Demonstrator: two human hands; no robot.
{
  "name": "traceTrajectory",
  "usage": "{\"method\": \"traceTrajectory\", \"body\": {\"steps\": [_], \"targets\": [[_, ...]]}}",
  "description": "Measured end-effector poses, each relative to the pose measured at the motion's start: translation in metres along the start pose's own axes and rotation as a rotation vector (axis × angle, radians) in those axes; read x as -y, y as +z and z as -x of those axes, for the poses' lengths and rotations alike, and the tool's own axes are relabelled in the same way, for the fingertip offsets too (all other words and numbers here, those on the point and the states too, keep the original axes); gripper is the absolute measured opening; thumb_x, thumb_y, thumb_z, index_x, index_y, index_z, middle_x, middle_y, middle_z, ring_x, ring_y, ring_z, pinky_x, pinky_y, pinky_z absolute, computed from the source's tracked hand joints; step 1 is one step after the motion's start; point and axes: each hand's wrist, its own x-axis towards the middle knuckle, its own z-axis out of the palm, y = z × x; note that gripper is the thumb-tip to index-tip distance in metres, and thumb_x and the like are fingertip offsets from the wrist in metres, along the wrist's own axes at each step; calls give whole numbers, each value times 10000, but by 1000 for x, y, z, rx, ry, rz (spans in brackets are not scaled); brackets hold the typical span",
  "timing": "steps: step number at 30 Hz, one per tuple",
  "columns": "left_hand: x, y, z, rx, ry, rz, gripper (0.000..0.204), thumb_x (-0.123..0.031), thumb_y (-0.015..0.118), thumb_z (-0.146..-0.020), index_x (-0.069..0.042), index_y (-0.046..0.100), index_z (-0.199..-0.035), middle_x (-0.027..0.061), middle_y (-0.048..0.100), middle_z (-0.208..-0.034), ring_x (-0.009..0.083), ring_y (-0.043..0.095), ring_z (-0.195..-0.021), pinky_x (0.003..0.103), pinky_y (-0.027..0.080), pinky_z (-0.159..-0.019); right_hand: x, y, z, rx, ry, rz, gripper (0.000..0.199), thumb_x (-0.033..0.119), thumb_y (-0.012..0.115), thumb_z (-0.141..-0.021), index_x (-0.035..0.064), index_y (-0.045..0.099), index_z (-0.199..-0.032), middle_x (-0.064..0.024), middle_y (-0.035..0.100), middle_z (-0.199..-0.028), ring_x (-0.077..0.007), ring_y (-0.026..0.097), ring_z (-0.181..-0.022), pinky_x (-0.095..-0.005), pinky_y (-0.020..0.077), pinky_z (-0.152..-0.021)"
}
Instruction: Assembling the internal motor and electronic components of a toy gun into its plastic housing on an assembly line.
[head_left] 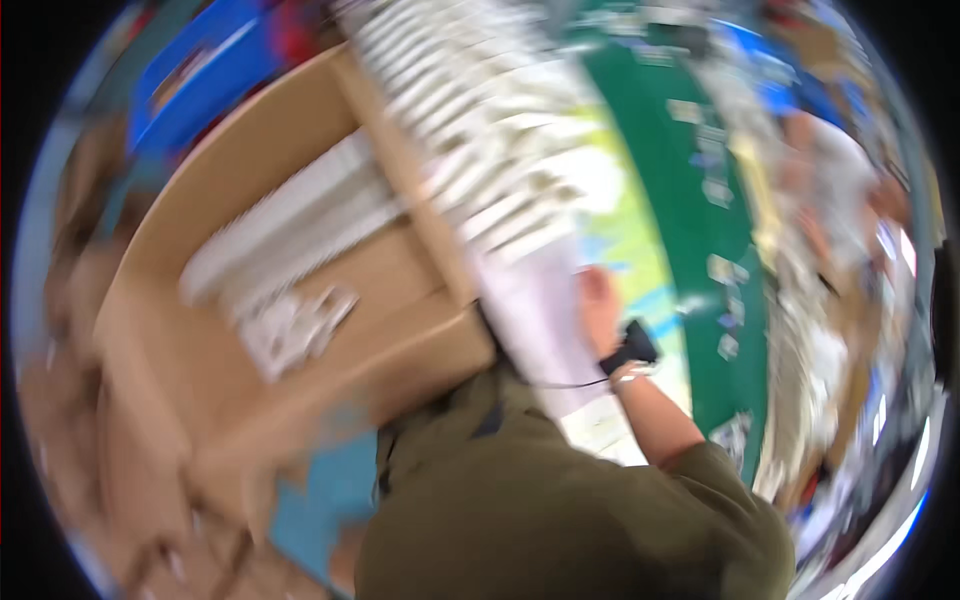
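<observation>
Motion blur smears the whole head view. My right hand (597,300) is over the worktable, by a pale pinkish-white surface (530,300); its fingers are too blurred to read. A dark strap device with a thin cable sits on that wrist. Beyond the hand lie packed rows of white pieces (500,140), whose kind I cannot make out. To the left stands an open cardboard box (270,430) with a long white stack (300,225) and several small white pieces (290,330) inside. Only a blurred patch of skin shows left of my shirt; my left hand is not visible.
A green conveyor belt (720,380) with small scattered parts runs along the right. Across it a person in a light top (835,180) is near more piled goods. A blue bin (215,70) is at the far left, and brown cartons (70,420) fill the left side.
</observation>
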Motion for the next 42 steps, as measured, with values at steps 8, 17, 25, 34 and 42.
{"method": "traceTrajectory", "body": {"steps": [8, 17, 25, 34, 42], "targets": [[-60, -142, -91, -251, 655, -226, 441, -285, 569, -831, 34, 498, -1126, 195, 583, -1008, 323, 572, -893, 386, 461, -752, -50, -113, 140, 794, 192, 1175, 508, 493, 564, -760, 44, 596, -996, -176, 561, -1039, -375, 535, -933, -440, 408, -855], [14, -153, -101, -256, 906, -149, 381, -233, 572, -835, 30, 514, -1105, 191, 582, -1013, 330, 565, -910, 386, 456, -773, 31, -158, 229, 1131, 1661, 319, 387, 446, 492, -888, 81, 605, -827, -1, 513, -562, -99, 475, -487, -267, 429, -494], [56, -157, -73, -321, 1066, -89, 329, -186, 575, -839, 26, 529, -1086, 188, 581, -1017, 336, 558, -924, 387, 452, -791, 96, -77, 195, 842, 566, 434, 274, 357, 546, -866, 96, 630, -871, -43, 589, -619, -148, 560, -570, -319, 465, -555], [97, -163, -48, -408, 1213, 16, 272, -133, 579, -843, 23, 545, -1064, 185, 580, -1022, 343, 550, -941, 387, 448, -812, 182, -30, 205, 1417, 259, 1378, 275, 351, 566, -777, 85, 639, -761, -120, 645, -759, -288, 633, -727, -402, 482, -608], [126, -168, 5, -370, 1240, 176, 244, -153, 529, -866, 3, 548, -1053, 186, 585, -972, 299, 569, -844, 367, 456, -744, 308, 118, 136, 1282, -912, 285, 189, 251, 523, -814, 90, 514, -716, -53, 556, -709, -232, 557, -738, -359, 426, -669]]}}
